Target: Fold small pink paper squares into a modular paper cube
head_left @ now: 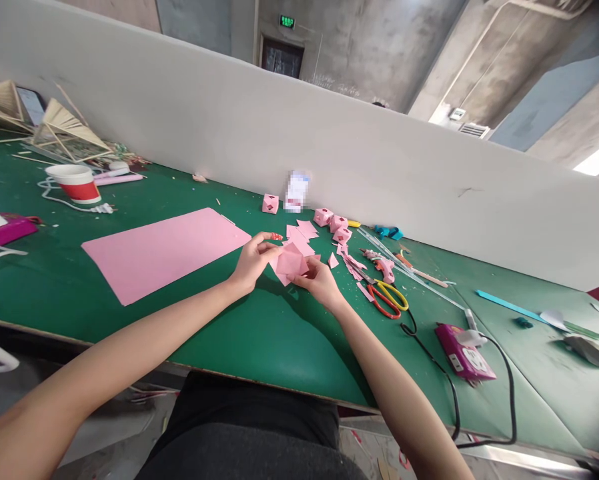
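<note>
Between my hands, above the green table, is a folded pink paper piece (290, 260). My left hand (252, 263) pinches its left edge, with one finger lifted that shows a red and white tip. At its lower right edge, my right hand (319, 280) grips the same piece between thumb and fingers. Pink paper cut-outs (307, 230) lie just behind it. Farther back stand small pink paper shapes with dark openings (323, 216), and another such shape (270, 204) to their left. A large pink sheet (164, 253) lies flat left of my hands.
Scissors (387, 297), a pink glue gun (385, 267) and a purple power strip (463, 353) with a black cord lie to the right on the green table (279, 353). A red and white cup (74, 183) and stick frames (67, 133) are left. A white partition (204, 113) stands behind.
</note>
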`<action>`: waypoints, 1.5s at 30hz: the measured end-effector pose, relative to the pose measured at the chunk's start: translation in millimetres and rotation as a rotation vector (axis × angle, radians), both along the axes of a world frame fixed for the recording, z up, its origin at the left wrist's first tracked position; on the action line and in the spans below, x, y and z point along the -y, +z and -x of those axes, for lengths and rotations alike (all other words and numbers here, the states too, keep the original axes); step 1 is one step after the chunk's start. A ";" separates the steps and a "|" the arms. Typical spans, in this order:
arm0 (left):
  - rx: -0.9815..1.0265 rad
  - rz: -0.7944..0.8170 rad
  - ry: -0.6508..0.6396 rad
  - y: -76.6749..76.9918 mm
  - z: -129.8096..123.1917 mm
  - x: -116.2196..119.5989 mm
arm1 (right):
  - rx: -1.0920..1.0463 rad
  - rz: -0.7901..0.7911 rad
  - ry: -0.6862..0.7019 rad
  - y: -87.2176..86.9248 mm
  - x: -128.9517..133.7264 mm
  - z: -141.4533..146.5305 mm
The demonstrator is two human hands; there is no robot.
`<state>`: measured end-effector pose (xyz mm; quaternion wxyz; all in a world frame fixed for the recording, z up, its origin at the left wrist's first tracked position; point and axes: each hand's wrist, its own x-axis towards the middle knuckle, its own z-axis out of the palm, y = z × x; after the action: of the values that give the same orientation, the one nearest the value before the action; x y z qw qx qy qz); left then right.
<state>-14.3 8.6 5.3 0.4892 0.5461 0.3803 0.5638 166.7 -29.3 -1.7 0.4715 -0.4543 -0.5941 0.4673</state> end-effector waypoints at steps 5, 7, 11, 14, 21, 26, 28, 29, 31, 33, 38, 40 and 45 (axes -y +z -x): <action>0.070 0.118 -0.063 1.0 1.2 -2.3 | -0.087 -0.059 -0.133 -1.8 -2.8 -4.1; 0.032 0.092 -0.097 0.7 1.2 -1.3 | -0.026 -0.141 -0.193 -3.6 -5.0 -6.9; -0.042 0.069 -0.158 -0.3 0.5 1.6 | 0.156 -0.236 -0.229 -6.3 -7.3 -11.0; -0.097 0.059 -0.188 -2.1 0.4 1.7 | 0.216 -0.263 -0.264 -6.8 -7.6 -11.8; -0.184 0.020 -0.169 -6.4 -1.2 1.8 | 0.339 -0.459 -0.412 -0.8 -0.9 -11.3; -0.148 0.039 -0.108 0.5 -0.1 5.8 | 0.618 -0.777 -0.499 4.7 9.5 -2.4; -0.109 0.076 -0.118 3.3 -0.5 8.1 | 0.716 -0.805 -0.509 3.1 11.2 2.3; -0.084 0.094 -0.131 4.4 -1.1 9.5 | 0.750 -0.810 -0.518 1.7 11.4 4.2; -0.033 0.123 -0.166 6.3 -2.7 12.6 | 0.787 -0.812 -0.537 -1.2 10.9 6.3; 0.008 0.140 -0.200 7.8 -4.4 15.6 | 0.797 -0.800 -0.543 -3.1 10.0 6.1; 0.022 0.124 -0.229 9.1 -5.8 17.8 | 0.758 -0.759 -0.525 -3.0 8.7 1.9; -0.022 0.102 -0.222 7.9 -4.8 16.2 | 0.735 -0.739 -0.511 -2.5 8.3 1.2; -0.197 -0.041 -0.189 1.6 -1.2 11.4 | 0.761 -0.713 -0.511 -2.5 6.6 0.8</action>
<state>-13.1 -2.9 7.0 0.4892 0.6422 0.3618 0.4662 165.8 -35.9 -4.1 0.4466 -0.5324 -0.7138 -0.0866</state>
